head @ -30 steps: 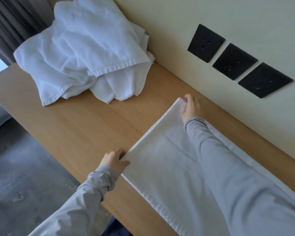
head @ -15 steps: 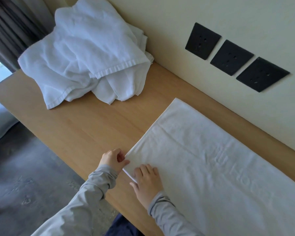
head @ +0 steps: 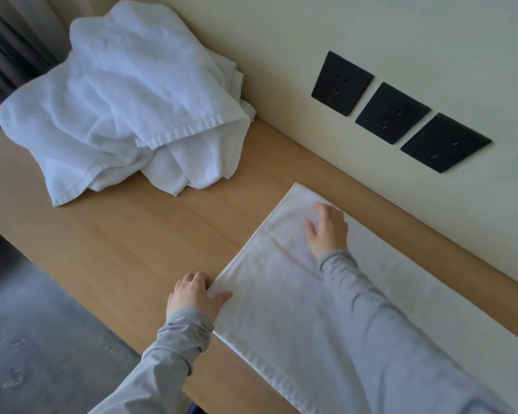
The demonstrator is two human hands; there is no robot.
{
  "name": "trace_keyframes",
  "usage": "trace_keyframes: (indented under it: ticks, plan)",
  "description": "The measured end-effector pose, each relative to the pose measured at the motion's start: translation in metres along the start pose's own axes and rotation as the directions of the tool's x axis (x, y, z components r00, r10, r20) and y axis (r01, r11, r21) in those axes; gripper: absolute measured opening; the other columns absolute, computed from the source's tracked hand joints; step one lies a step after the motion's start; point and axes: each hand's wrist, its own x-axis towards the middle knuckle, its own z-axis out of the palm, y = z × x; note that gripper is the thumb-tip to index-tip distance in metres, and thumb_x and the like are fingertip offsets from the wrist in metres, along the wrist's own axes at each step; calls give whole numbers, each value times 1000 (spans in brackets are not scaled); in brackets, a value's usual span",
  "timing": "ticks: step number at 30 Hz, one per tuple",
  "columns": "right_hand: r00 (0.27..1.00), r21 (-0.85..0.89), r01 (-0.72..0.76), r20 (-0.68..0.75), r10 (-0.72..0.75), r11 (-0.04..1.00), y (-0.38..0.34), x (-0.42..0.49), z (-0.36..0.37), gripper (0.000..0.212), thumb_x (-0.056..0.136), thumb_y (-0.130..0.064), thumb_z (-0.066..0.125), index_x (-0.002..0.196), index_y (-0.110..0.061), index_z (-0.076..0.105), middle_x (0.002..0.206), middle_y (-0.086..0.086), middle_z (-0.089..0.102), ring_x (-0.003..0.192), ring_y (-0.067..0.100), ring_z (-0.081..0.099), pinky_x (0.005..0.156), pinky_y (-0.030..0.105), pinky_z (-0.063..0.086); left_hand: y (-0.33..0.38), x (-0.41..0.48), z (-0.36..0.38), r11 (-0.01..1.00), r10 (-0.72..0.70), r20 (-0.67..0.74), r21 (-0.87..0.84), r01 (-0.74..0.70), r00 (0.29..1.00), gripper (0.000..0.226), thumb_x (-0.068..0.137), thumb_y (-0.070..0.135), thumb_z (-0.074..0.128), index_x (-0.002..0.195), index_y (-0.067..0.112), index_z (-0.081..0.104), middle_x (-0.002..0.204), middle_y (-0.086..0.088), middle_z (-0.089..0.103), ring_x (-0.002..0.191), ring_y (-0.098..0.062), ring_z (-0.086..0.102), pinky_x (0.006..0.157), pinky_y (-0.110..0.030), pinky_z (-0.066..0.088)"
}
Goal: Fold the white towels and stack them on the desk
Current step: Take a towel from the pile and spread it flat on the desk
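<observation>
Smoothing the towel (head: 281, 324) spread on the surface (head: 132, 234), the right hand (head: 328, 231) presses flat-fingered near its far-left corner while the left hand (head: 192, 297) pinches the near-left corner. Next, I judge, that end needs lifting and folding rightward.

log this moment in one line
towel: flat on desk | left hand: pinches near corner | right hand: flat on towel | pile: unfolded

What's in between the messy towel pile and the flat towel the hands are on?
Just bare wooden desk between the towel pile and the flat towel, as the head view shows.
</observation>
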Motion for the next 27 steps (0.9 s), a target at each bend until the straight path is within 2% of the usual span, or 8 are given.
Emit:
trace_keyframes:
  ticks: [4,8,14,18,20,22,25,27]
  plan:
    - [998,-146,-32,48,39,989,8,50,-7,40,91,-25,58,127,-10,50,126,12,50,119,30,42,98,38,30,-5,6,3,999,26,47,42,-28,999,35,78,53,63,86,19,59,85,4,46,95,-19,50,80,-28,41]
    - [993,-219,-46,99,69,975,4,68,-3,30,91,-24,57,116,-9,55,123,13,49,117,30,42,98,38,30,-11,6,5,996,87,0,13,-87,996,33,82,50,62,92,19,63,85,4,50,90,-16,47,74,-25,38]
    - [997,-222,26,70,-10,975,-22,82,3,13,92,-13,50,104,-7,54,116,11,53,111,28,46,93,37,31,-22,1,-8,994,48,-73,-90,-54,996,31,86,37,63,64,25,44,68,1,54,70,-22,50,61,-28,33]
    - [991,-219,114,91,-96,969,-55,79,14,21,93,-13,51,113,-10,53,121,10,52,112,27,48,95,37,31,-37,-1,-21,1000,-9,-220,15,13,975,15,84,28,66,85,15,58,88,-9,58,92,-34,55,74,-35,39]
    - [974,-250,218,121,-193,943,-71,61,24,40,94,-14,49,133,-11,43,143,9,39,130,26,38,104,41,28,-34,-9,-13,989,33,-322,144,14,946,35,77,20,73,108,7,62,108,-17,59,103,-40,54,84,-47,43]
    - [901,-217,433,109,-419,875,-82,23,38,50,93,-12,47,142,-11,35,152,8,30,141,24,26,111,47,24,-17,-17,4,952,266,-362,245,-184,894,47,81,24,66,122,3,58,124,-20,58,111,-40,56,92,-51,44]
    - [591,-46,799,242,-769,600,-76,-49,61,46,95,-19,43,140,-10,42,150,5,36,142,19,26,114,44,21,0,-20,22,860,474,-211,319,-398,855,61,98,40,22,129,-3,52,137,-20,49,135,-26,37,112,-36,19]
    - [438,-44,887,391,-810,459,-54,-64,67,49,97,-28,40,144,-13,38,153,2,32,143,15,23,115,42,21,-5,-12,27,842,493,-159,336,-422,856,70,99,46,10,132,-4,46,141,-20,42,142,-16,16,113,-36,14]
